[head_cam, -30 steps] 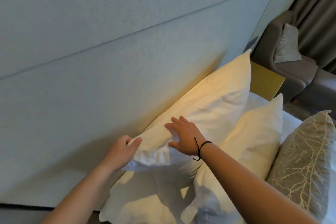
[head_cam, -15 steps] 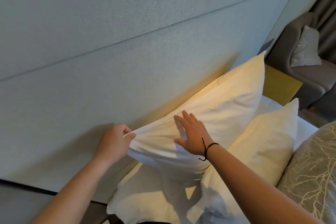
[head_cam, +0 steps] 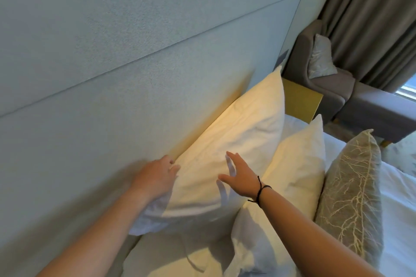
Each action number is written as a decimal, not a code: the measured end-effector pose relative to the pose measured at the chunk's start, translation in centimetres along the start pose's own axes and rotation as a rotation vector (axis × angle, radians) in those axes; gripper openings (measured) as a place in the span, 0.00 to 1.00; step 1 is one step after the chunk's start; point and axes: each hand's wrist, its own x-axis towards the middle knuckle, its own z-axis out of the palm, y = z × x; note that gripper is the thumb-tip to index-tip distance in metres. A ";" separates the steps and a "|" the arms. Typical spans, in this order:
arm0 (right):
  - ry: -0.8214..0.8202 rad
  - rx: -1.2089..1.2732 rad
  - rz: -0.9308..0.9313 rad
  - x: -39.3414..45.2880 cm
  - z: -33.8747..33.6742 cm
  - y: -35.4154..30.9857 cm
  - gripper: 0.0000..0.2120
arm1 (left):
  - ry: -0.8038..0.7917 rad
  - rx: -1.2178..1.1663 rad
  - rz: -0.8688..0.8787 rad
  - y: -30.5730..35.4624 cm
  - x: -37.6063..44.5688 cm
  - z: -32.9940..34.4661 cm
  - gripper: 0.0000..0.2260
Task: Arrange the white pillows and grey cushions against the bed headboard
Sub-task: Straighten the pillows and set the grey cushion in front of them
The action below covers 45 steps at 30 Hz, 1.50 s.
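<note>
- L hand [head_cam: 157, 177]: fingers curled at back pillow [head_cam: 227, 153] edge by headboard [head_cam: 112, 96]; real pinch? can't tell.
- R hand [head_cam: 239, 176]: spread open, holding nothing, over pillow face.
- Pillow's long axis runs along headboard, away to the right; L hand nearer the gap.

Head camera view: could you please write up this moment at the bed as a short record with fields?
setting: bed against a padded headboard
back pillow: white pillow leaning on the headboard
front pillow: second white pillow propped before it
cushion: grey cushion with branch pattern, upright, nearest the camera
left hand: left hand at the back pillow's near corner, by the headboard
right hand: right hand open, fingers spread on the pillow face
background: grey armchair holding another cushion; curtain
</note>
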 end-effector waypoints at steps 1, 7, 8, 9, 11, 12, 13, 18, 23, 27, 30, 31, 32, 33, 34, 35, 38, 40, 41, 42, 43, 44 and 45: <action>0.026 0.080 0.040 -0.1 -0.4 0.3 0.40 | -0.076 -0.111 -0.014 1.2 1.5 0.4 0.14; 0.243 0.337 0.222 -0.8 -1.9 2.3 0.37 | -0.231 -0.426 -0.111 6.9 9.1 1.7 0.16; 0.266 0.348 0.243 -0.8 -2.0 2.6 0.36 | -0.242 -0.415 -0.100 7.8 10.2 1.9 0.14; 0.286 0.364 0.261 -0.9 -1.9 2.9 0.36 | -0.244 -0.398 -0.082 8.6 11.3 2.1 0.12; 0.321 0.395 0.271 -0.7 -1.7 3.6 0.33 | -0.252 -0.376 -0.023 10.2 13.4 2.5 0.15; 0.334 0.399 0.268 -0.5 -1.6 3.9 0.32 | -0.265 -0.373 0.005 11.0 14.4 2.9 0.19; 0.343 0.401 0.269 -0.1 -1.4 4.2 0.31 | -0.276 -0.374 0.023 11.9 15.4 3.2 0.24; 0.440 0.532 0.333 3.3 -0.8 5.9 0.34 | -0.224 -0.323 0.101 17.0 20.4 5.2 0.28; 0.499 0.619 0.385 6.1 -0.1 7.2 0.44 | -0.071 -0.178 0.205 20.0 24.6 5.6 0.16; 0.508 0.697 0.411 6.4 0.5 6.7 0.46 | 0.103 0.166 0.357 20.3 25.0 4.0 0.12; 0.489 0.746 0.408 6.8 0.8 4.9 0.46 | 0.241 0.407 0.499 20.6 25.4 1.3 0.08; 0.477 0.736 0.394 7.0 0.9 4.3 0.47 | 0.279 0.475 0.511 20.5 25.7 0.5 0.08; 0.462 0.714 0.377 7.3 1.1 3.7 0.47 | 0.309 0.541 0.511 20.3 25.9 -0.2 0.08; 0.441 0.682 0.365 7.4 1.3 3.3 0.47 | 0.324 0.604 0.506 20.1 26.0 -0.4 0.08; 0.417 0.645 0.362 7.5 1.6 3.0 0.47 | 0.315 0.662 0.499 20.1 25.9 -0.4 0.09; 0.391 0.608 0.368 7.4 1.9 2.9 0.46 | 0.287 0.706 0.488 20.1 25.8 -0.1 0.09; 0.336 0.541 0.381 6.8 2.6 3.2 0.45 | 0.207 0.768 0.487 19.8 25.4 1.0 0.09; 0.307 0.518 0.372 6.3 2.6 3.6 0.45 | 0.194 0.753 0.505 19.0 25.1 1.4 0.08; 0.295 0.504 0.364 6.1 2.6 3.8 0.46 | 0.197 0.717 0.512 18.5 24.7 1.6 0.07; 0.285 0.490 0.356 5.9 2.5 4.0 0.46 | 0.201 0.663 0.512 17.9 24.1 1.9 0.05; 0.279 0.478 0.347 5.7 2.5 4.1 0.46 | 0.200 0.600 0.495 17.3 23.3 2.1 0.06; 0.274 0.472 0.341 5.6 2.4 4.2 0.46 | 0.193 0.540 0.466 16.6 22.3 2.3 0.07; 0.269 0.466 0.335 5.5 2.4 4.1 0.47 | 0.188 0.479 0.428 15.9 21.1 2.4 0.08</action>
